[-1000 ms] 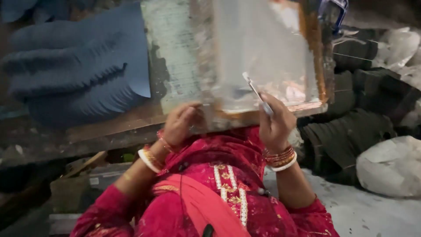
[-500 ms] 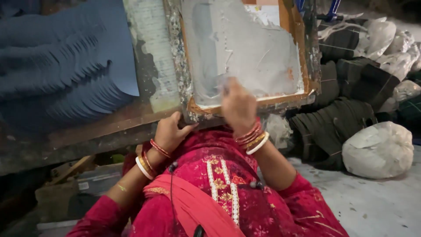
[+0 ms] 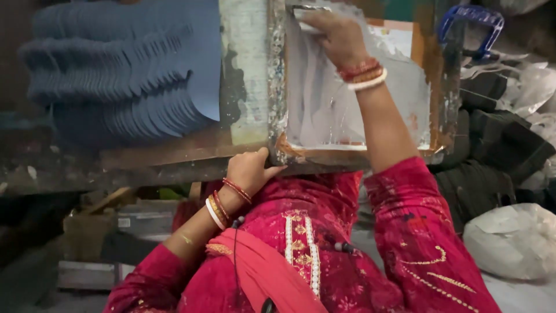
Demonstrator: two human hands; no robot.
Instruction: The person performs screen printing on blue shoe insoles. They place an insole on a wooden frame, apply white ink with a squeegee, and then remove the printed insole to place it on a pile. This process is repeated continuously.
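A wooden printing screen frame (image 3: 277,110) with pale, ink-stained mesh (image 3: 324,110) lies flat on a worn bench. My left hand (image 3: 249,171) grips the frame's near left corner, thumb on the edge. My right hand (image 3: 336,37) reaches to the far end of the mesh and is closed over a thin flat scraper blade (image 3: 304,10), of which only a metal edge shows. Both wrists wear red and white bangles, and the sleeves are pink-red.
A fanned stack of blue cut paper sheets (image 3: 127,75) lies left of the frame. A blue handle-shaped clamp (image 3: 472,29) sits at the far right. Dark bundles (image 3: 498,145) and a white sack (image 3: 512,240) rest on the floor to the right.
My right hand has slid with the scraper from the near edge of the mesh to its far end. My left hand has stayed at the frame's near corner.
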